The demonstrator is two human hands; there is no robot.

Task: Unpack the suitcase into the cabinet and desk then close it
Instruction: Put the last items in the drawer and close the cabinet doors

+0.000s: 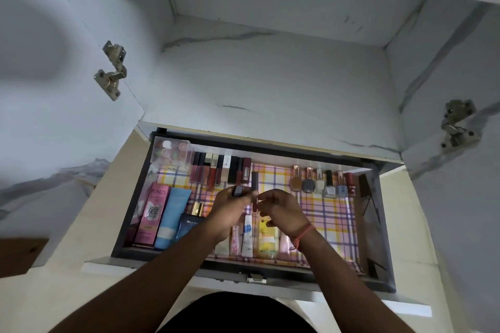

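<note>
From the head camera, you are looking down into an open cabinet drawer lined with checked paper, so everything lies flat and readable.

Your left hand is clenched around a dark tube, a lip gloss by the look of it, with its cap end poking out above your knuckles. Your right hand pinches a second slim dark-red lip gloss tube and holds it upright over the middle of the drawer. That puts it just right of the row of lip glosses laid side by side along the back edge. I judge you are adding both to that row, like with like.

The nail polish bottles line the back edge toward the right corner. The Pond's BB cream box, the blue tube and the blue perfume bottle lie toward the front left corner. Small tubes and a yellow bottle lie along the front edge, partly under your wrists. A clear box fills the back left corner.

The suitcase is out of view, so how much remains to unpack cannot be told.
</note>
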